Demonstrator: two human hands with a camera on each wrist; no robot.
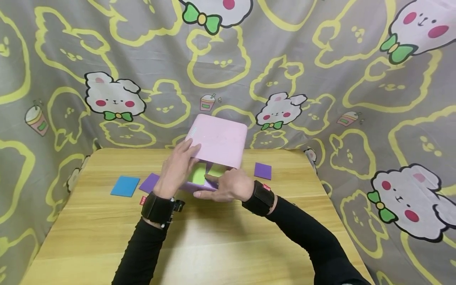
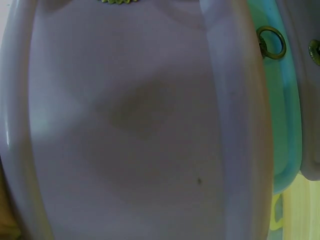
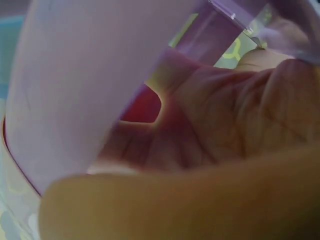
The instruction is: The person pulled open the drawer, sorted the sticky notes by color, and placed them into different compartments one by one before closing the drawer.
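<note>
A small chest of drawers with a pink top (image 1: 219,138) stands near the back of the table. Its purple drawer (image 1: 190,186) is pulled out toward me, and two light green cards (image 1: 197,174) lie inside. My left hand (image 1: 176,168) rests against the chest's left front corner, fingers extended over the edge of the top. My right hand (image 1: 231,185) reaches into the drawer. Its straight index finger touches a green card, while the thumb lies outside the drawer front. The right wrist view shows the palm (image 3: 225,110) beside the lavender drawer front (image 3: 95,75); some fingertips are hidden.
To the left lie a blue card (image 1: 125,186) and a purple card (image 1: 149,183), partly behind my left wrist. Another purple card (image 1: 263,171) lies right of the chest. A teal drawer (image 2: 287,125) with a ring handle (image 2: 272,43) shows in the left wrist view. A patterned curtain (image 1: 221,59) hangs behind.
</note>
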